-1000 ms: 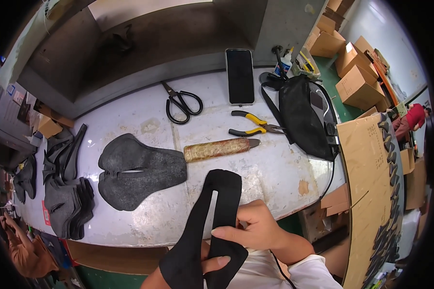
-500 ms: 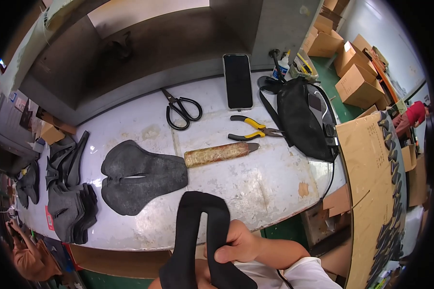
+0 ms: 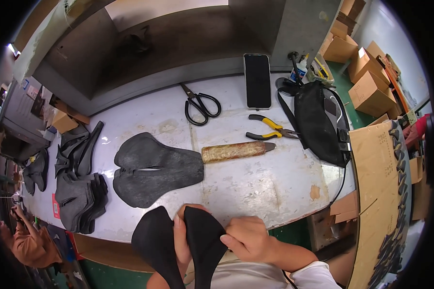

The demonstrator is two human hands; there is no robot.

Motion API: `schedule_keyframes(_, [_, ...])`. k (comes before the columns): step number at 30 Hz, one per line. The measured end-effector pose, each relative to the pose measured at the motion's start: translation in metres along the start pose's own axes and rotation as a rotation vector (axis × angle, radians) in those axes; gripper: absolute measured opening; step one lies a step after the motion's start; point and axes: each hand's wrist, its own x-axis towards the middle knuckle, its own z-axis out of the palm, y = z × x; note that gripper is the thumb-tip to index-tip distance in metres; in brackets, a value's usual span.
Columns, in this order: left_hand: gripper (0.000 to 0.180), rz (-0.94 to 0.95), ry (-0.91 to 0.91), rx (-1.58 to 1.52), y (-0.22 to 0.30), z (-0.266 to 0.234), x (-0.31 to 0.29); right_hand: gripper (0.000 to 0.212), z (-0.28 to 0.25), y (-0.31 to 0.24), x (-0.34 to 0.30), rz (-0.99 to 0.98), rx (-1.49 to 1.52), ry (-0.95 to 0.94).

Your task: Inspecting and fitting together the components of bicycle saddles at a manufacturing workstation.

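Observation:
A black bicycle saddle [image 3: 203,238] with a long middle slot is held up at the table's near edge, its two wide lobes toward the table. My left hand [image 3: 181,241] grips it from beneath, the thumb showing in the slot and the rest mostly hidden. At the saddle's right edge, my right hand [image 3: 250,238] pinches the rim between thumb and curled fingers. Just beyond lies a flat dark grey saddle-shaped piece [image 3: 154,168] with a slit. Its narrow end touches the tape-wrapped handle of a short-bladed knife [image 3: 234,151].
Black-handled scissors [image 3: 202,108], a phone [image 3: 257,82], yellow-black pliers [image 3: 272,127] and a black pouch [image 3: 318,123] lie farther back. Stacked grey pieces [image 3: 82,200] stand at left. A large cardboard box [image 3: 376,192] borders the table's right side. Another person [image 3: 33,243] is at lower left.
The saddle has turned, so its wide lobes now face the table instead of its narrow nose. My left hand has come into view in the slot; my right hand has shifted along the edge.

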Motion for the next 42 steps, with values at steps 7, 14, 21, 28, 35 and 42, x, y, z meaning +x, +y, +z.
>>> schedule_keyframes(7, [0.080, -0.138, -0.143, -0.577, -0.016, 0.015, 0.002, 0.019, 0.015, 0.002, 0.003, -0.088, 0.023, 0.106])
schedule_keyframes(14, [0.089, -0.123, -0.155, -0.637, -0.032, -0.004, 0.002, 0.026, 0.012, 0.005, -0.016, 0.418, 0.438, -0.053])
schedule_keyframes(21, [0.085, -0.028, 0.120, 0.242, 0.020, 0.020, -0.017, 0.020, 0.013, -0.008, -0.001, 0.596, 0.634, 0.102])
schedule_keyframes(28, [0.076, -0.100, 0.046, -0.426, 0.005, 0.032, -0.022, 0.019, 0.014, -0.022, 0.013, 0.235, 0.057, 0.202])
schedule_keyframes(35, [0.064, 0.140, 0.033, -0.310, -0.004, 0.035, -0.011, 0.019, -0.007, -0.019, 0.003, 0.498, 0.470, 0.106])
schedule_keyframes(42, [0.054, -0.206, -0.088, -0.031, 0.029, 0.012, -0.044, 0.016, -0.016, -0.020, 0.019, 0.312, 0.179, 0.064])
